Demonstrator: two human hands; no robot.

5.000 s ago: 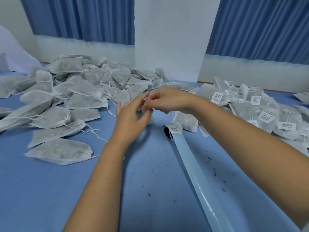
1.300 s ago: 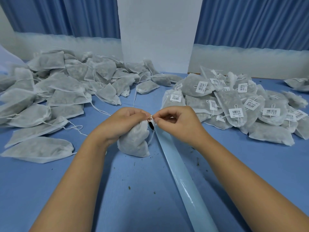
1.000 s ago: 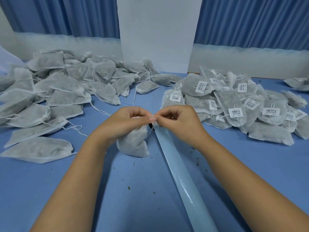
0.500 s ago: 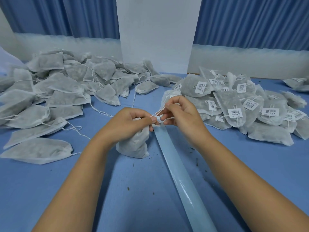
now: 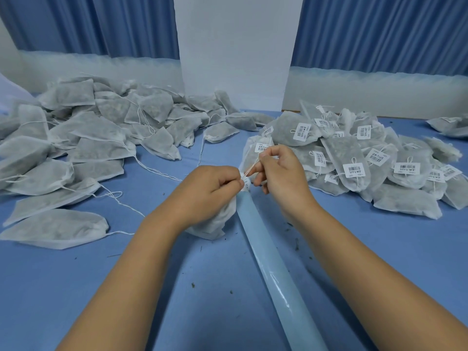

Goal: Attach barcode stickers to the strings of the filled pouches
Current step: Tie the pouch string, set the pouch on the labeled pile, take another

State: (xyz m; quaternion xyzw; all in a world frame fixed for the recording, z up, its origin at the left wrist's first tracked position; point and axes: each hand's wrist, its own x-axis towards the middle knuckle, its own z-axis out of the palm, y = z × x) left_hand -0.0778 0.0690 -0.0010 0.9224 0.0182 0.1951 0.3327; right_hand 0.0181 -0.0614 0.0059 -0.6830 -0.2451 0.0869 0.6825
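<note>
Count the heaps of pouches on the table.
3: the unlabelled heap at left, the stickered heap at right, and a small group at the far right edge, partly cut off. One separate pouch is in the left hand.

Open desk [image 5: 177,312] fills the near side, crossed by a liner strip [image 5: 273,272] running to the left hand [image 5: 207,193] and right hand [image 5: 281,173], which block the middle with a pouch [image 5: 215,224] and its string [image 5: 253,165]. An unlabelled heap [image 5: 96,138] walls the left, a labelled heap [image 5: 354,158] the right; a lane between them reaches the white panel [image 5: 235,46].
</note>
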